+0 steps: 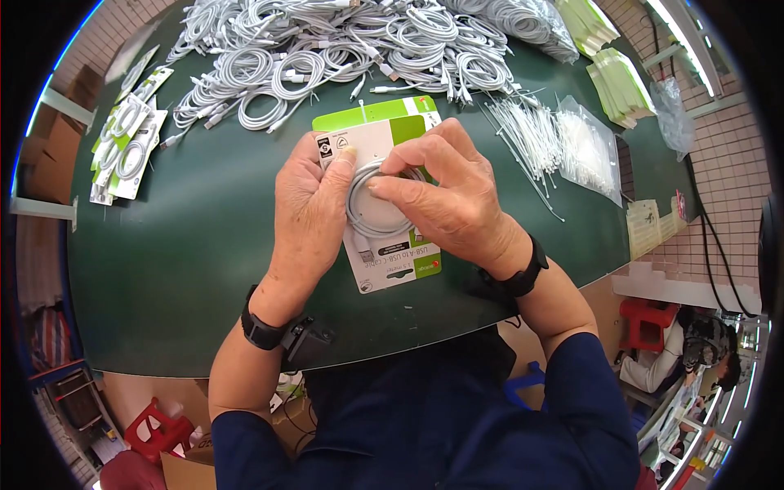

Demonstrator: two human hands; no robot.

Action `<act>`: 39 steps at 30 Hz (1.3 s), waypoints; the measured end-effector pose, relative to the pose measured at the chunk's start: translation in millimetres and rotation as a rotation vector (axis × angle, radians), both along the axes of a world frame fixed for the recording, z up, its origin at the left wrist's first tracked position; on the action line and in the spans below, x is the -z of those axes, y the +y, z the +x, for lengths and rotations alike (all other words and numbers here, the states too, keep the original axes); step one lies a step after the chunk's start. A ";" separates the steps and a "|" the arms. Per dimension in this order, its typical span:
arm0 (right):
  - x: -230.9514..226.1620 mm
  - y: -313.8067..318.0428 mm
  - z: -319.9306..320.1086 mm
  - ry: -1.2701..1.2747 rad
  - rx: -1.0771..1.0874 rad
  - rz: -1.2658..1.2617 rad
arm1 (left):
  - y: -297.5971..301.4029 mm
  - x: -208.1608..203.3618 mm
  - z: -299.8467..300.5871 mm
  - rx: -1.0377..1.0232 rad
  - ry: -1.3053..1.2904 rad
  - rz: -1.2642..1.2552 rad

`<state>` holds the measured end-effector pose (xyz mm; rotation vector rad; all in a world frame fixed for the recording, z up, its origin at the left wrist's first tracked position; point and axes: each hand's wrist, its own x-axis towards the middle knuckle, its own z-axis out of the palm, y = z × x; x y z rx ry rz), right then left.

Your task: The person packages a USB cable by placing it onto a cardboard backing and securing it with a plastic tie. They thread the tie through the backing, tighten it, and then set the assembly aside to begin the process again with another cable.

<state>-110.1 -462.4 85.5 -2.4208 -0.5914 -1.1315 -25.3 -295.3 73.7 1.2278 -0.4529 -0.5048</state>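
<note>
My left hand (306,196) grips a white and green packaging card (377,278) by its left edge, the thumb lying over its front. A coiled white USB cable (354,214) rests against the card's face, one plug pointing toward me. My right hand (457,192) is closed in a pinch at the top of the coil, thumb and forefinger together. What sits between those fingertips is too small to make out. Beyond the held card, more green-edged cards (420,104) lie on the dark green table (196,269).
A big heap of coiled white cables (310,69) covers the far table. Carded cables (126,147) are piled at left. Loose white cable ties (527,139) and a bag of ties (588,151) lie at right, near stacked green cards (621,86). Another person (661,359) sits at far right.
</note>
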 end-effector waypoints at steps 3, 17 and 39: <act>4.0 -2.8 2.7 -0.034 -0.005 0.064 | -0.4 -1.3 -1.8 0.024 -0.005 -0.014; 3.5 -9.4 4.2 -0.167 0.038 0.104 | 2.0 -15.6 -8.8 0.111 -0.160 0.020; 15.5 2.4 -1.2 -0.044 -0.226 0.286 | -1.1 -10.2 -3.4 0.031 0.068 -0.100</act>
